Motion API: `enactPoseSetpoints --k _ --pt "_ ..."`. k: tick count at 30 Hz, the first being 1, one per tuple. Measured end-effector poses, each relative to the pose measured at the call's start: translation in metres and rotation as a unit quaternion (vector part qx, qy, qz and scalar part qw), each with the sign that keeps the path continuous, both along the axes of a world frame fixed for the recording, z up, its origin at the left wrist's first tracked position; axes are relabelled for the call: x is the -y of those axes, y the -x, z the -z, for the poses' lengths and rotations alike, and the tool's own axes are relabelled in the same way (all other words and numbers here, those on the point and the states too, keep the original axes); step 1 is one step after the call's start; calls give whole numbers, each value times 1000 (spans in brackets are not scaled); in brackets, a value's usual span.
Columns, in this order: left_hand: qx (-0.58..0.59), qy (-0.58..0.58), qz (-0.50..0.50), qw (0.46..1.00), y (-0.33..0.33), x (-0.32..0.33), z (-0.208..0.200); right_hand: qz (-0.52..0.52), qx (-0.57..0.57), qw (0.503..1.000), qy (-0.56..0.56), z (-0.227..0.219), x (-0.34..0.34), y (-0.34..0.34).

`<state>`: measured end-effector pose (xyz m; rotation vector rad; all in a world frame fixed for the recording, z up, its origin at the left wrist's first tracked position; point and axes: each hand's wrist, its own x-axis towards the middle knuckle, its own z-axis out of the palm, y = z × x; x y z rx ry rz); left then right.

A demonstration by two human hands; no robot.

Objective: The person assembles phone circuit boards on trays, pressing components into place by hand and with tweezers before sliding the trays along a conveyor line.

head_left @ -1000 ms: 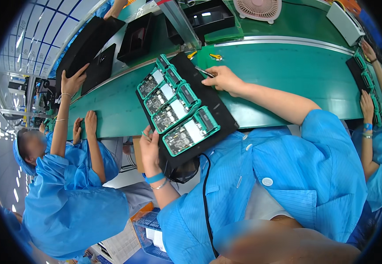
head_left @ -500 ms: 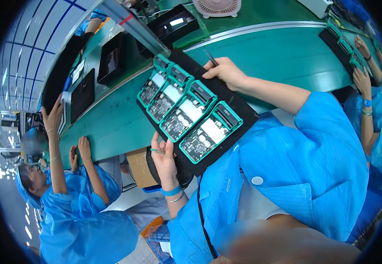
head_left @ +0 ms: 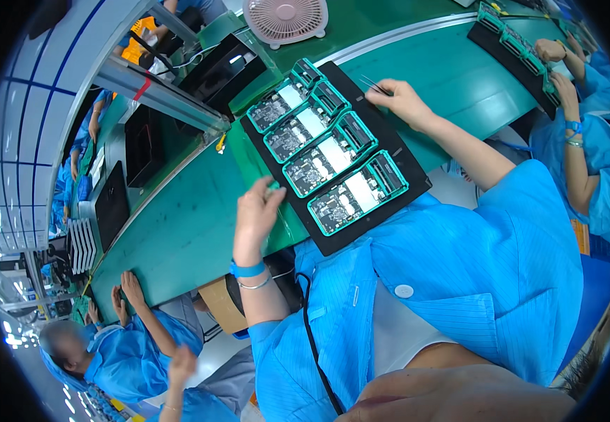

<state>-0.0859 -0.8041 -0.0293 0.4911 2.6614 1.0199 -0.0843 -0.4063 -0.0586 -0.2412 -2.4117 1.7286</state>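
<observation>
Head view shows me four circuit boards (head_left: 328, 160) lined up on a black tray (head_left: 401, 156) over the worktop (head_left: 178, 218), its near end by the blue coat (head_left: 445, 246), probably for close sight. The right hand (head_left: 405, 103) pinches tweezers (head_left: 376, 86) off its right edge, seemingly ready; whether the left hand's (head_left: 257, 207) curled grip, beside the tray, holds anything, I cannot tell.

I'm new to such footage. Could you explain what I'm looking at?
No robot here: a person works bare-handed. Every picture comes from a fisheye camera on their head, looking down, so straight edges bend. A black panel bearing four green-framed circuit boards appears to lie across the near edge of the green bench; a pink fan stands beyond. The right hand holds tweezers; the left hand is beside the panel, and what it holds, if anything, is unclear. Co-workers' hands show at both sides.
</observation>
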Motion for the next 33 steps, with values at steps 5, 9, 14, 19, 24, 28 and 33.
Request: enactPoseSetpoints --k 5,9,14,19,24,28,33 --pt "-278 33 -17 960 71 -13 0 7 -117 980 -163 -19 -19 36" --pt "-366 4 -24 930 124 -41 15 -65 -188 938 -283 -55 11 62" --pt "-400 -60 -38 914 152 -60 34 -108 -276 883 -364 -60 43 100" --pt "-391 -82 -44 916 153 -63 34 -155 -319 836 -418 -52 63 129" --pt "-443 -50 -32 894 153 -62 38 -191 -307 821 -442 -51 80 154" --pt "-478 -40 -26 877 152 -64 37 -211 -286 818 -452 -54 90 171" --pt "-479 -63 -29 875 153 -65 37 -224 -277 804 -477 -57 99 180"
